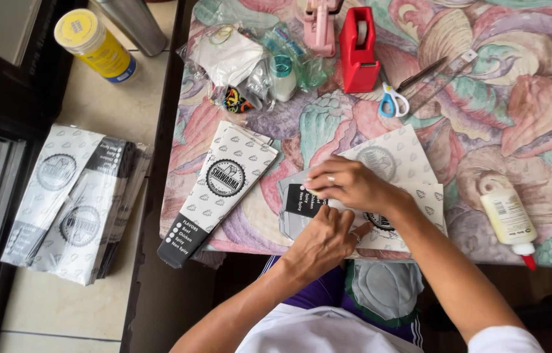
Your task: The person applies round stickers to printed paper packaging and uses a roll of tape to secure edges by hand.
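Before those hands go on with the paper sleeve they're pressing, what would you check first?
1. Left hand on the paper sleeve: ok, pressing its lower edge.
2. Right hand on the same sleeve: ok, flat on it.
3. Glue bottle near: ok, lying right of the sleeve, red tip toward the table edge.
4. Glue cap shut: cannot tell.
5. Finished sleeve apart: ok, lying to the left.
6. Scissors out of the way: ok, beside the red tape dispenser.

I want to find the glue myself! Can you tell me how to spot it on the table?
Look at the table with the swirly pastel cloth, then along its near edge on the right, beyond the right hand. The glue bottle lies there on its side: cream plastic with a red tip, alone, away from the scissors and red tape dispenser.
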